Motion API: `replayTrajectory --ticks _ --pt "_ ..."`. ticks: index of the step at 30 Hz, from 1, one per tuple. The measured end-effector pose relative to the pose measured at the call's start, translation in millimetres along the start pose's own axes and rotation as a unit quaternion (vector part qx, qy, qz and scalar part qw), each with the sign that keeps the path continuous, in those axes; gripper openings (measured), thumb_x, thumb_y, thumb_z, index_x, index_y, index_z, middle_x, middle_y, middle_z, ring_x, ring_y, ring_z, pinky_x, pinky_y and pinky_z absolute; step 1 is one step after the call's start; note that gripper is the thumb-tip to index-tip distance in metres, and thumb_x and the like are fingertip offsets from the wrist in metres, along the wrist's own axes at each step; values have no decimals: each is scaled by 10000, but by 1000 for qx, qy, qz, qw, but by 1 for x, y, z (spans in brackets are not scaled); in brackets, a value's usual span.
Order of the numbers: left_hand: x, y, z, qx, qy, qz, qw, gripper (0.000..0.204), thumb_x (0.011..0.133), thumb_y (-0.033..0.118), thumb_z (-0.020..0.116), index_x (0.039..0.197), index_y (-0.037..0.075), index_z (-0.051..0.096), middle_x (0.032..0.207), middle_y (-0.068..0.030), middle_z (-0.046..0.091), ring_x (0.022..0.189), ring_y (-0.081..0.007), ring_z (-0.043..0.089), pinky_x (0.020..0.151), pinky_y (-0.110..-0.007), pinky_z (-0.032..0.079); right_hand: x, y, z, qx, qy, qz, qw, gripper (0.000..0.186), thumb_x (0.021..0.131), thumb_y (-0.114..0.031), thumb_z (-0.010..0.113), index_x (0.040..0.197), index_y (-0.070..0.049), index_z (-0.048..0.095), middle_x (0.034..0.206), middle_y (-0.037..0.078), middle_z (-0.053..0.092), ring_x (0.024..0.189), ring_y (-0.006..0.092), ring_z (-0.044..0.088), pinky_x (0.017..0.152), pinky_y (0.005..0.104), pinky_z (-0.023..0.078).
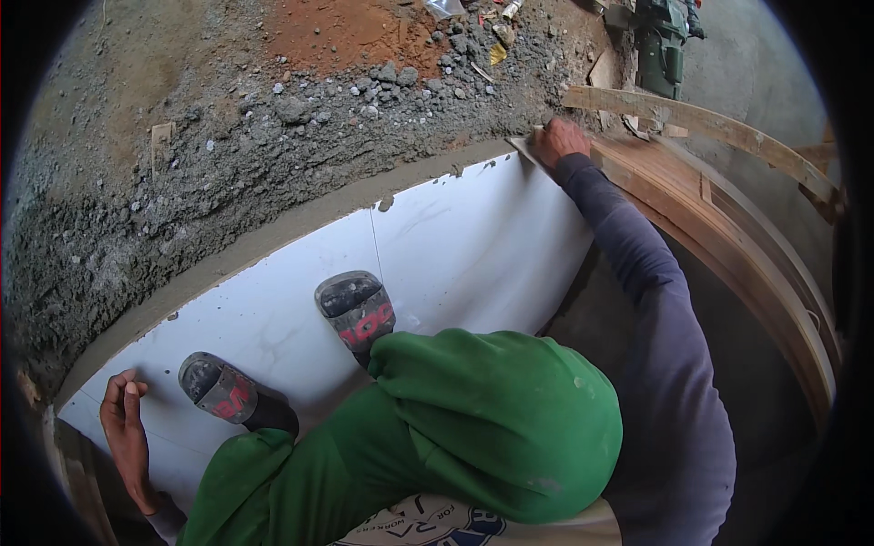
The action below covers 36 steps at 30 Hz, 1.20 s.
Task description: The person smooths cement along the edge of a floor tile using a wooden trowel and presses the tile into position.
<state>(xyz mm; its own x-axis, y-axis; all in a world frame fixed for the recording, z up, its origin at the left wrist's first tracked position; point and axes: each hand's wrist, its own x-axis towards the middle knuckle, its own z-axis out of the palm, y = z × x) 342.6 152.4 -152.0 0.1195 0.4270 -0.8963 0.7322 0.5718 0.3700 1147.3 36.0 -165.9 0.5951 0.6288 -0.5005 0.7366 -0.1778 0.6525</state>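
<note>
My right hand (pixel 560 143) grips a flat, pale, straight-edged piece (pixel 523 150) at the far right end of a grey mortar band (pixel 273 232), beside a wooden frame. The band runs along the top edge of white marbled tile (pixel 455 237), which has small mortar bits on it. My left hand (pixel 125 428) is at the lower left over the tile, close to its edge, fingers curled toward the thumb; what it holds, if anything, I cannot make out. My feet in black sandals (pixel 355 314) rest on the tile, between my hands, with green-clad legs below.
Rough rubble and wet mortar (pixel 209 164) border the band, with reddish soil (pixel 341 36) behind. Right of me are layered wooden boards (pixel 728 246), a loose plank (pixel 692 118) and a green power tool (pixel 660 55). A dark recess (pixel 728 337) lies below the boards.
</note>
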Motion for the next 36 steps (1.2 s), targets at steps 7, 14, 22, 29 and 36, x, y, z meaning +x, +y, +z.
replayTrajectory --ticks 7,14,22,29,36 --pt "4 4 1 -3 -14 4 1000 325 1111 272 594 1214 -26 673 983 -56 669 989 -150 587 968 -311 448 15 10 6 3 -47 53 997 357 945 -341 630 1064 -29 755 1141 245 751 1115 419 721 975 501 568" --pt "8 2 -3 -28 1 7 1000 321 1114 270 586 1231 -13 680 986 -47 660 985 -146 575 963 -317 443 19 15 -1 -6 -36 -12 999 448 960 -440 645 971 -6 757 1075 255 755 1052 420 733 931 519 577" --pt "-4 8 -11 -18 12 -9 1000 317 1122 248 567 1246 -24 672 982 -35 643 990 -140 563 990 -302 430 -13 -67 -46 61 -80 -79 992 473 967 -465 644 1014 -7 753 1083 265 747 1077 422 721 945 533 567" --pt "13 -31 -23 -20 18 11 1000 321 1119 249 578 1257 -22 679 993 -34 660 988 -137 581 977 -308 452 0 -43 -18 38 -58 30 997 432 964 -450 644 1057 -44 758 1124 237 744 1133 409 700 958 522 558" --pt "12 -4 -13 -64 -7 17 998 312 1108 239 597 1251 -26 679 1012 -57 681 1009 -145 604 974 -311 462 -8 -32 -44 20 -99 -19 995 452 974 -444 631 1055 -13 738 1092 249 738 1112 411 701 963 520 553"
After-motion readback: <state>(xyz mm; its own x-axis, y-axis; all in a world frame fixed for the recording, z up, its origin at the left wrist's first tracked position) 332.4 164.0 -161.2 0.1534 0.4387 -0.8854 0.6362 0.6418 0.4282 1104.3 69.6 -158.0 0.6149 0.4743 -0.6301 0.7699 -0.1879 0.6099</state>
